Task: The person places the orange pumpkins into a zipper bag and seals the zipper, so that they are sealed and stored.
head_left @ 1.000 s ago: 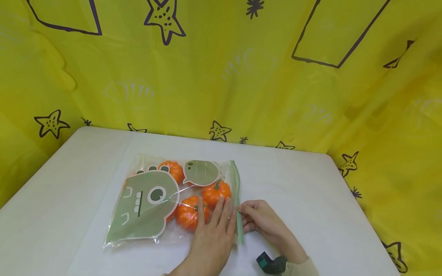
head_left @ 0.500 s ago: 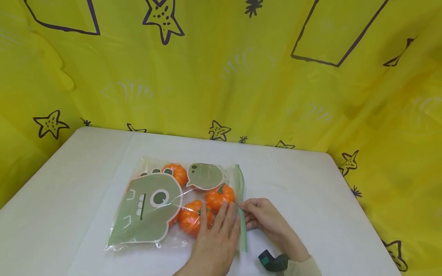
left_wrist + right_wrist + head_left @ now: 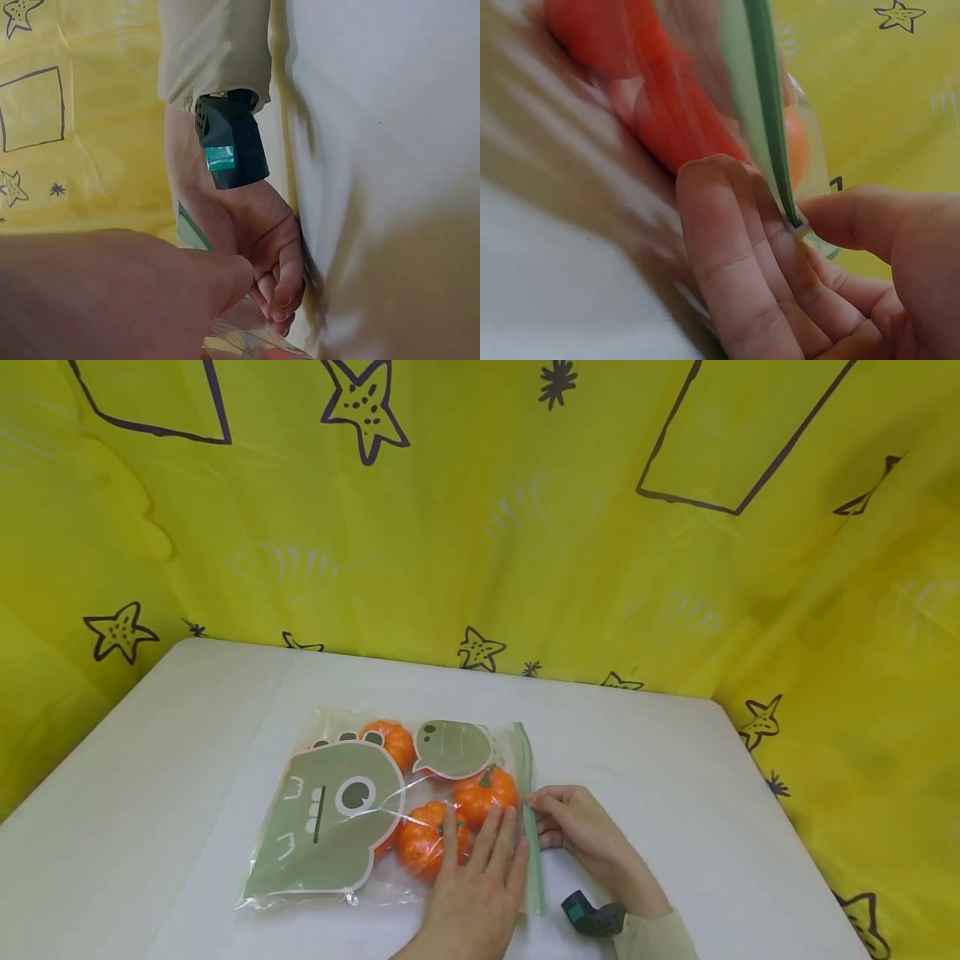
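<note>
A clear zip bag (image 3: 324,827) with a green monster print lies flat on the white table, several orange toy pumpkins (image 3: 486,797) inside it. Its green zip strip (image 3: 536,868) runs along the right edge. My left hand (image 3: 474,897) rests on the bag beside the strip, fingers straight and spread, over the nearest pumpkin (image 3: 422,842). From the right side my right hand (image 3: 577,827) pinches the strip between thumb and fingers. A small pale slider (image 3: 799,226) shows at the thumb tip in the right wrist view, where the strip's green edges (image 3: 769,82) meet.
A dark wrist camera (image 3: 592,917) sits on the right wrist at the sleeve cuff (image 3: 654,937). Behind the white table (image 3: 712,827) hangs a yellow curtain (image 3: 450,527) with starfish drawings, also closing off both sides.
My right hand has slid along the zip strip, away from me toward its far end. The bag and my left hand have shifted slightly right and nearer to me.
</note>
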`<act>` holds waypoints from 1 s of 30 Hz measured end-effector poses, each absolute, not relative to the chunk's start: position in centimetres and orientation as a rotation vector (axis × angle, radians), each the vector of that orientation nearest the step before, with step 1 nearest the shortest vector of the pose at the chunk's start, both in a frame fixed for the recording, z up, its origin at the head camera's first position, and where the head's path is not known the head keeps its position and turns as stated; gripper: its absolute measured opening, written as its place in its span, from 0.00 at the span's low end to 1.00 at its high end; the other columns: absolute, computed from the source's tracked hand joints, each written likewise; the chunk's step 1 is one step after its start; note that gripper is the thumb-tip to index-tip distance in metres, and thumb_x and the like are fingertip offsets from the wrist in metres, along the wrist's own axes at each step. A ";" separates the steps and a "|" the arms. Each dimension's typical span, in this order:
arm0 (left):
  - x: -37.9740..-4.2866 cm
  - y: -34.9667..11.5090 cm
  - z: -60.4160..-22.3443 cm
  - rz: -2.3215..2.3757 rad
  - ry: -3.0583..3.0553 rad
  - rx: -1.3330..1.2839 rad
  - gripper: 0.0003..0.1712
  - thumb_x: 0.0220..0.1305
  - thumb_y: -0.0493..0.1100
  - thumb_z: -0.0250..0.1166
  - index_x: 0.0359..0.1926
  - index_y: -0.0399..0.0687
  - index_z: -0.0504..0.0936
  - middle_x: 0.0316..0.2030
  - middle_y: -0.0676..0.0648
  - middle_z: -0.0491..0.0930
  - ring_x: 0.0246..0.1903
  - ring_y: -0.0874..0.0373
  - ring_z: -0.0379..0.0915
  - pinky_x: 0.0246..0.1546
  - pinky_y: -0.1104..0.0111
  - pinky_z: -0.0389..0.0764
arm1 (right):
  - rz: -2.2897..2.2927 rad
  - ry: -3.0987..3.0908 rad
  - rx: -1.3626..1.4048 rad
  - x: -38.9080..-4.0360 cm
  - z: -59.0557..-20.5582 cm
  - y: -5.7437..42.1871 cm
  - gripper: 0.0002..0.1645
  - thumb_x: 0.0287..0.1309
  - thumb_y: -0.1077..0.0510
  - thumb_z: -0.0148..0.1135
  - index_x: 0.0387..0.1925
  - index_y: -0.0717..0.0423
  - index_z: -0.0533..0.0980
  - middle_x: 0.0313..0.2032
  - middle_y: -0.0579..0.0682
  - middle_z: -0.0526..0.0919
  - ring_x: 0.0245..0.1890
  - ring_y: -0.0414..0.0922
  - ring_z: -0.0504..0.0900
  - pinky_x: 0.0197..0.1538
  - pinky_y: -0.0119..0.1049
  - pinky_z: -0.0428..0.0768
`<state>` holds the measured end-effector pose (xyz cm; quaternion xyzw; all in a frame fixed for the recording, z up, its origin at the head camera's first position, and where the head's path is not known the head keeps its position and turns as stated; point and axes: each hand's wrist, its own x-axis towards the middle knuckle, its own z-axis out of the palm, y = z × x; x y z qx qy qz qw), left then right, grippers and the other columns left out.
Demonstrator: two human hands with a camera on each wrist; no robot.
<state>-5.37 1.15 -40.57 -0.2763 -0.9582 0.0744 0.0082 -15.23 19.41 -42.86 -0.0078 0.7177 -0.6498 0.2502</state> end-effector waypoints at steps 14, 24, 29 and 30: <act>-5.3 1.4 -41.3 0.267 -2.830 -0.891 0.30 0.68 0.60 0.54 0.69 0.61 0.70 0.75 0.47 0.59 0.76 0.48 0.52 0.67 0.34 0.55 | -1.746 2.014 -0.009 -16.4 -43.0 20.5 0.15 0.69 0.58 0.53 0.42 0.68 0.78 0.26 0.46 0.83 0.25 0.39 0.80 0.34 0.31 0.85; -5.2 1.2 -41.1 0.278 -2.826 -0.993 0.34 0.67 0.64 0.53 0.70 0.61 0.69 0.76 0.47 0.57 0.77 0.49 0.49 0.67 0.35 0.55 | -1.759 2.040 -0.018 -16.6 -42.6 21.6 0.18 0.70 0.55 0.54 0.45 0.69 0.77 0.29 0.48 0.84 0.27 0.40 0.82 0.37 0.32 0.86; -5.3 1.3 -41.0 0.274 -2.855 -1.028 0.38 0.65 0.70 0.53 0.71 0.61 0.67 0.77 0.46 0.55 0.77 0.48 0.47 0.67 0.33 0.54 | -1.773 2.039 -0.014 -16.7 -42.7 21.9 0.18 0.71 0.55 0.53 0.45 0.69 0.77 0.29 0.47 0.84 0.28 0.40 0.83 0.37 0.33 0.86; -5.2 1.3 -41.0 0.279 -2.869 -1.041 0.41 0.63 0.72 0.52 0.72 0.61 0.67 0.77 0.46 0.54 0.77 0.48 0.47 0.67 0.33 0.53 | -1.774 2.036 -0.012 -16.7 -42.8 21.9 0.18 0.71 0.55 0.53 0.45 0.69 0.77 0.30 0.47 0.84 0.28 0.40 0.83 0.37 0.33 0.86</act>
